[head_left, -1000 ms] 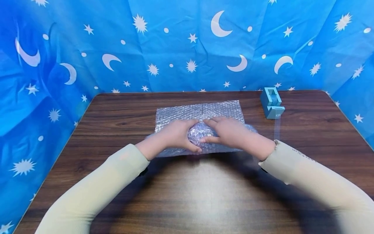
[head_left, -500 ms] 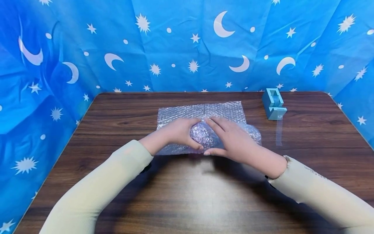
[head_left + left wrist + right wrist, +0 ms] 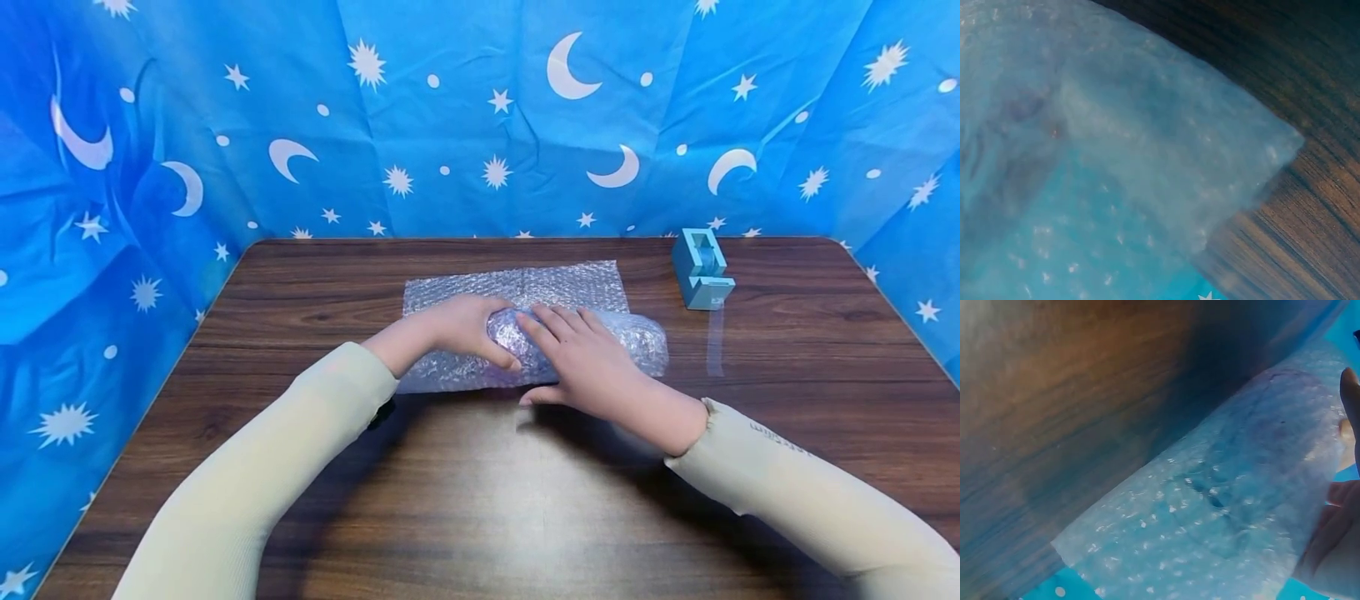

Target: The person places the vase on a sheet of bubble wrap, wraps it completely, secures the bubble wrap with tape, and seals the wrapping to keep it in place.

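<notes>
— Which step am I on?

— You seem to be partway through rolling up a bundle (image 3: 508,335); a flat stretch of bubble wrap (image 3: 573,282) lies behind it, toward the far edge of the table (image 3: 525,492).

— Where exactly is the bundle?

— About midway between the table's left and right edges, in from the far edge, with a wrapped end showing to the right of your right hand (image 3: 588,358). A purplish tint shows through the layers, but you can't tell from here what is inside.

— And my fingers?

— Your left hand (image 3: 467,325) grasps the bundle, thumb on the near side, fingers curving over the far side. Your right isn't gripping: its fingers lie extended across the top, the thumb spread away from them.

— What does the next move call for?

— My guess: hold the roll snug with your left and use your right to turn it over the flat part, toward the far edge. After that you'd likely want the strip of tape (image 3: 716,343), drawn out from the tape dispenser (image 3: 683,271) near the table's far right corner.
</notes>
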Available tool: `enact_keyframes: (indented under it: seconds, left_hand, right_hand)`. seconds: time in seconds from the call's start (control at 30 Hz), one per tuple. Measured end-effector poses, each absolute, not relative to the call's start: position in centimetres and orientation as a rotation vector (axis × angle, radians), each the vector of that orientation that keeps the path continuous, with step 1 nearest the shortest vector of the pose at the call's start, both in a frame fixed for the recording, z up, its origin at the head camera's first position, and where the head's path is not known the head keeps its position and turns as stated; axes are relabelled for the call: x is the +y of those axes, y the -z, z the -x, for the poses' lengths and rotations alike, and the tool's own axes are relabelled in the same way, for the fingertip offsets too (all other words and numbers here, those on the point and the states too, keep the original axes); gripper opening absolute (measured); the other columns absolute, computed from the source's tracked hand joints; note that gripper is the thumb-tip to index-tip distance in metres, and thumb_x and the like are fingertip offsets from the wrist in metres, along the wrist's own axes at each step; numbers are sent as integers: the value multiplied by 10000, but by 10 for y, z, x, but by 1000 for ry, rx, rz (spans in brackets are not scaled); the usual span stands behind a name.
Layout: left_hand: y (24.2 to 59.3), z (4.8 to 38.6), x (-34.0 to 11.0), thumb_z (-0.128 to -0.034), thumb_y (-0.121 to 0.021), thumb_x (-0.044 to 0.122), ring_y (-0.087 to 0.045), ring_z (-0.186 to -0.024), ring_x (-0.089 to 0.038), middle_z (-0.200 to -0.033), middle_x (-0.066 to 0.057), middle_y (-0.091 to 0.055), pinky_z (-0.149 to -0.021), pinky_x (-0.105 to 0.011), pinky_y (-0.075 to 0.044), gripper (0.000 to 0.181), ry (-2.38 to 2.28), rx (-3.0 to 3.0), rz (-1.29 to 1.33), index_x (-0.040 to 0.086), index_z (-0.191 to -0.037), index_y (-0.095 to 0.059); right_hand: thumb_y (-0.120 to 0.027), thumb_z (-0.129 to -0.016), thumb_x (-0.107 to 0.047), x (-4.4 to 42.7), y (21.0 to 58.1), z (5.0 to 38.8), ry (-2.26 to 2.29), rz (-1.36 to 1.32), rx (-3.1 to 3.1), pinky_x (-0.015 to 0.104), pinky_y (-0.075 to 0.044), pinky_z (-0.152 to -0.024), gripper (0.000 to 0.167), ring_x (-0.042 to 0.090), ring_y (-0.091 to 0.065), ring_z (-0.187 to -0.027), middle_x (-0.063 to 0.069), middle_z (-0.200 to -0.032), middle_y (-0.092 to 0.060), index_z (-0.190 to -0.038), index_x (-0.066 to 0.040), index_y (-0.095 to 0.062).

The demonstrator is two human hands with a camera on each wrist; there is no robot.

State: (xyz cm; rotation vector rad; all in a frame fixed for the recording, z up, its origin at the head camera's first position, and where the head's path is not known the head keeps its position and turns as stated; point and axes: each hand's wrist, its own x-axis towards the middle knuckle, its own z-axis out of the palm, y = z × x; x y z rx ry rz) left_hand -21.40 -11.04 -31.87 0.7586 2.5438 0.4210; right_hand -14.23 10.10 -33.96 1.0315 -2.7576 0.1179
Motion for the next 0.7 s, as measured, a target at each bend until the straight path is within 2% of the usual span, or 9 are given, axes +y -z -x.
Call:
enact_keyframes:
  seconds: [0.33, 0.53, 0.7]
  left_hand:
    - [322, 218, -114, -823, -808, 450, -644, -1224, -287, -1390, -130, -645, -1056, -436, -543, 848, -489, 2526, -809, 87, -1511, -472]
    - [321, 218, -112, -797, -824, 448, -665, -1159, -272, -1314, -115, -680, -1016, -422, -563, 819, -493, 2521, -872, 68, -1457, -520]
    - [322, 219, -110, -788, -831, 448, -667, -1148, -269, -1293, -109, -690, -1014, -421, -561, 800, -498, 2524, -876, 70, -1434, -545]
  right_hand:
    - [-817, -733, -646, 89, 328, 171, -177, -1087, -2881, 512, -497, -1121, 1087, 389, -635, -1282, 243, -1412, -625, -1490, 50, -465]
    - [-838, -709, -647, 90, 324, 186, -224, -1153, -2998, 473, -598, -956, 1076, 343, -724, -1096, 206, -1245, -722, -1453, 51, -495]
    - [-859, -694, -631, 89, 326, 196, -279, -1172, -3093, 433, -612, -862, 968, 255, -721, -953, 132, -1095, -741, -1338, 28, -564]
